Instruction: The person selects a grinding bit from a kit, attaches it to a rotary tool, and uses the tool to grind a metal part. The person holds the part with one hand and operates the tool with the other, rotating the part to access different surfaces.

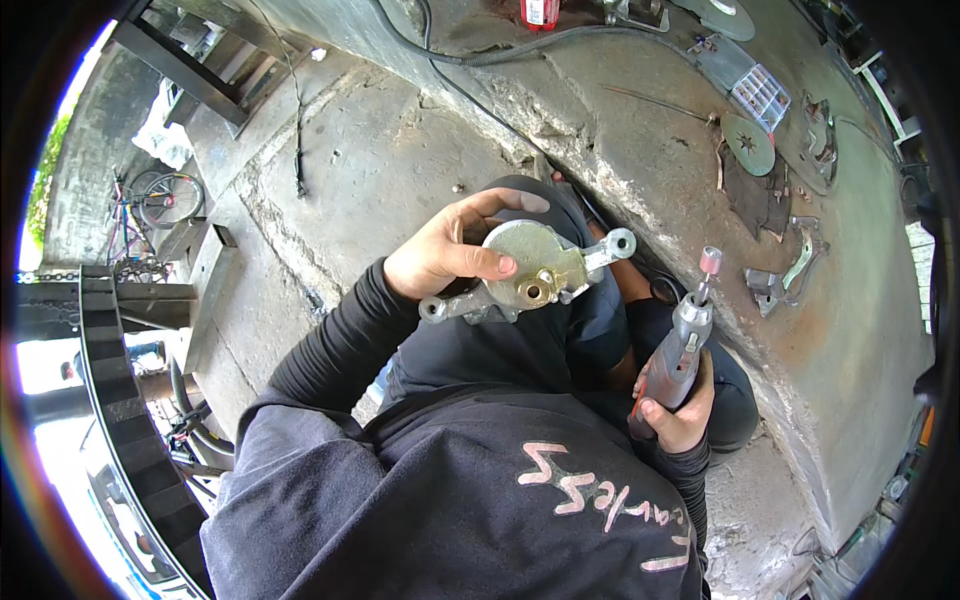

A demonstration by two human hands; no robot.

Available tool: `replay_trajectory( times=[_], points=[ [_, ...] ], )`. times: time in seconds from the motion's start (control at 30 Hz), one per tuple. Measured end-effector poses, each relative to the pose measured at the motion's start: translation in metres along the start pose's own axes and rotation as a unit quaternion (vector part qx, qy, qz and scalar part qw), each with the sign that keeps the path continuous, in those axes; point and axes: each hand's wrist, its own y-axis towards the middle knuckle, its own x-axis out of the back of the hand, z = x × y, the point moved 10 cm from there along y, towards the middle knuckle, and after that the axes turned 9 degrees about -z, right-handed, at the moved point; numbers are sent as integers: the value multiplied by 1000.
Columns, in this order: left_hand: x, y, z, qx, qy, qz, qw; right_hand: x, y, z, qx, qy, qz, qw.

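My left hand grips a grey cast-metal part over my lap, thumb on its face and forefinger stretched past its far edge. The part has a round flat body, a brass-coloured patch with a hole, and two arms ending in eyelets. To the right, my right hand is wrapped round a grey handheld rotary tool, held upright. At its tip is a pink cylindrical grinding stone, apart from the metal part. The lower end of the tool is partly hidden by my fingers.
On the concrete ledge at right lie a compartment box, a round disc, a dark cloth and a curved metal bracket. A hose crosses the far side. Left stand a metal frame and a bicycle.
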Motion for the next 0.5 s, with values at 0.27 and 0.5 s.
replay_trajectory(
  times=[0.27,0.5],
  points=[
    [-29,33,-15,67,80,323,940,-13,5,8,-51,67,9,996],
    [-38,53,12,155,157,458,861,-55,26,6,-95,193,127,968]
  ],
)
